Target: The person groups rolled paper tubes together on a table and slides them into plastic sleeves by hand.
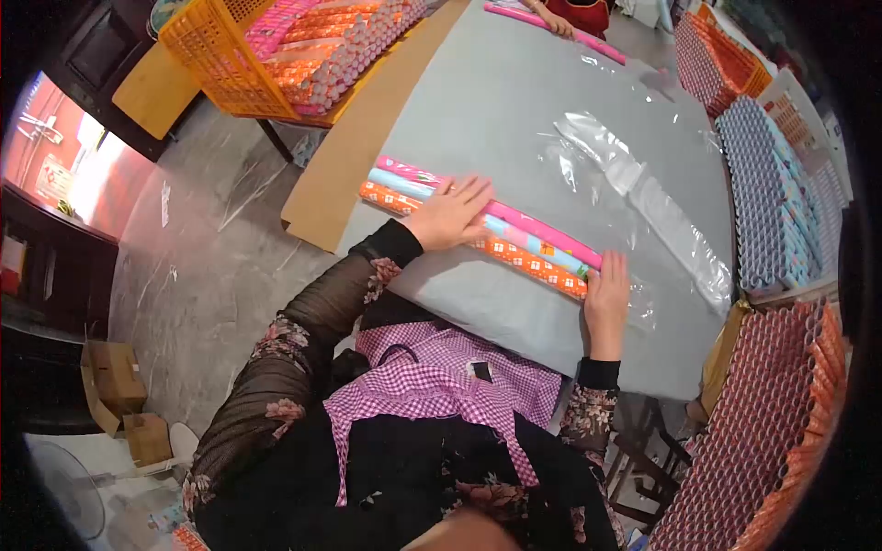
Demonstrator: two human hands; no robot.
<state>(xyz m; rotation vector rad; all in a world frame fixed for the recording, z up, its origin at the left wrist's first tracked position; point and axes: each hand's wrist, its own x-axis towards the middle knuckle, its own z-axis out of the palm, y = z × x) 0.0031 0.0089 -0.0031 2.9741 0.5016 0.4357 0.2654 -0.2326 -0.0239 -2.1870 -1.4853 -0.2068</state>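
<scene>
Three rolls of wrapping paper lie side by side across the grey-covered table (478,101): a pink roll (542,230), a light blue patterned roll (514,236) and an orange roll (528,261). My left hand (452,213) rests flat over them left of their middle, fingers stretched out and slightly blurred. At their right end is my right hand (606,298), its fingers extended and touching the roll ends. Clear plastic sleeves (643,197) lie flat beyond the rolls, towards the right.
Across the table, another person's hand (559,25) is at a pink roll (597,46). A yellow crate (207,55) of rolls stands at the upper left. Stacked rolls (763,193) line the right side, with orange rolls (763,413) nearer. Cardboard boxes (115,376) sit lower left.
</scene>
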